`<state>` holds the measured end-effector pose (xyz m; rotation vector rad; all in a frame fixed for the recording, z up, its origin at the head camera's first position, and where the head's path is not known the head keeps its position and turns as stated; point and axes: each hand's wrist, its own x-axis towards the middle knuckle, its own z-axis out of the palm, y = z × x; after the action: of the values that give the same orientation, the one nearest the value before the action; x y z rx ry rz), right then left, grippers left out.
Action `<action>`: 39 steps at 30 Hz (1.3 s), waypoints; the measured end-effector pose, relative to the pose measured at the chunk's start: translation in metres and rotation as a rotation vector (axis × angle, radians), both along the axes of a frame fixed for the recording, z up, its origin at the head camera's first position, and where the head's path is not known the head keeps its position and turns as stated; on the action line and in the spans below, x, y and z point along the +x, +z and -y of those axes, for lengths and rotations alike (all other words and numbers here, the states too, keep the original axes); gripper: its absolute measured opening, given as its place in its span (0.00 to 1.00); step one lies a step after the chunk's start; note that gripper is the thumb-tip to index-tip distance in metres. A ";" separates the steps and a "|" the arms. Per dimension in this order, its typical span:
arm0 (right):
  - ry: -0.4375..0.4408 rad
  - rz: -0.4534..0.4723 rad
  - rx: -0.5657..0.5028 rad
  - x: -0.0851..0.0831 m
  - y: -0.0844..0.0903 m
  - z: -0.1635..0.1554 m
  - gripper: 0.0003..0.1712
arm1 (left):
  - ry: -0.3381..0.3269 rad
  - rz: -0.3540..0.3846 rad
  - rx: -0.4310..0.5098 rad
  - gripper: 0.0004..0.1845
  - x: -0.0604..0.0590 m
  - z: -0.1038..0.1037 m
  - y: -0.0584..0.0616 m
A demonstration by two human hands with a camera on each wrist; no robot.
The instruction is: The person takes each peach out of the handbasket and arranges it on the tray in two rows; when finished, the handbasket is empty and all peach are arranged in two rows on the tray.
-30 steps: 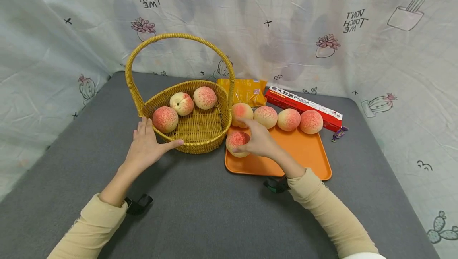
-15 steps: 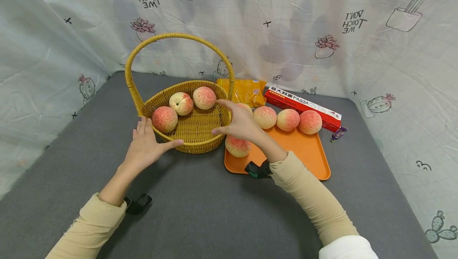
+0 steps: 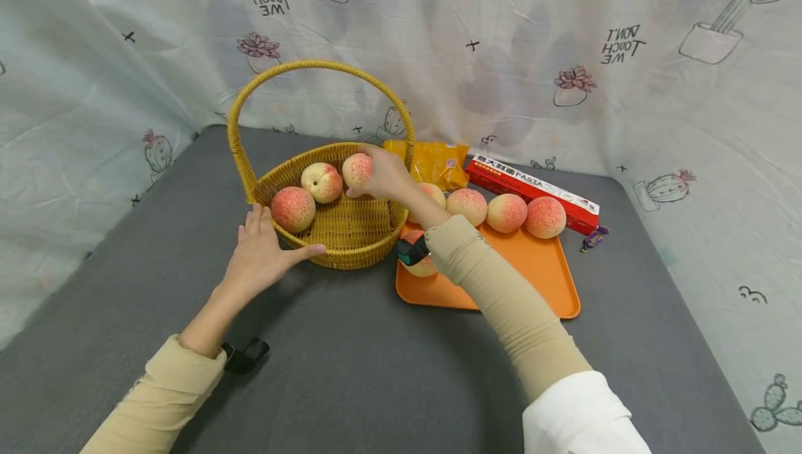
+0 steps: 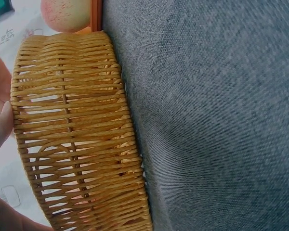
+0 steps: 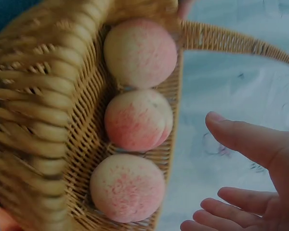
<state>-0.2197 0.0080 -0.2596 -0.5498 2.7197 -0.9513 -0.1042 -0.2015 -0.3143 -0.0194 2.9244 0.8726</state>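
Against the far rim of the woven yellow wicker basket [image 3: 338,238], a pink-blushed round peach [image 3: 357,170] lies just left of the right hand [image 3: 385,174], whose spread fingers touch it; the left hand [image 3: 260,259] rests flat, fingers straight, against the near rim.

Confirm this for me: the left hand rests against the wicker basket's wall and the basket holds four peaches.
Not four. The wicker basket holds three peaches, as the right wrist view shows plainly. The left hand does rest against the basket's wall.
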 end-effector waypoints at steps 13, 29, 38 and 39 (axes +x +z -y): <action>-0.218 0.392 -0.305 -0.031 -0.028 0.003 0.44 | 0.013 0.000 0.000 0.68 0.002 -0.002 0.001; -0.273 0.135 -0.043 -0.031 -0.057 0.016 0.40 | 0.004 -0.022 0.003 0.67 0.000 0.000 0.004; -0.180 -0.090 -0.112 -0.032 -0.074 0.017 0.40 | 0.013 -0.003 0.009 0.67 0.001 -0.002 0.005; -0.164 -0.098 -0.106 -0.032 -0.074 0.017 0.42 | 0.017 -0.002 0.010 0.66 0.001 -0.002 0.005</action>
<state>-0.2519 -0.0091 -0.3337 -0.4062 2.8505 -1.1429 -0.1035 -0.2000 -0.3090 -0.0421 2.9255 0.8903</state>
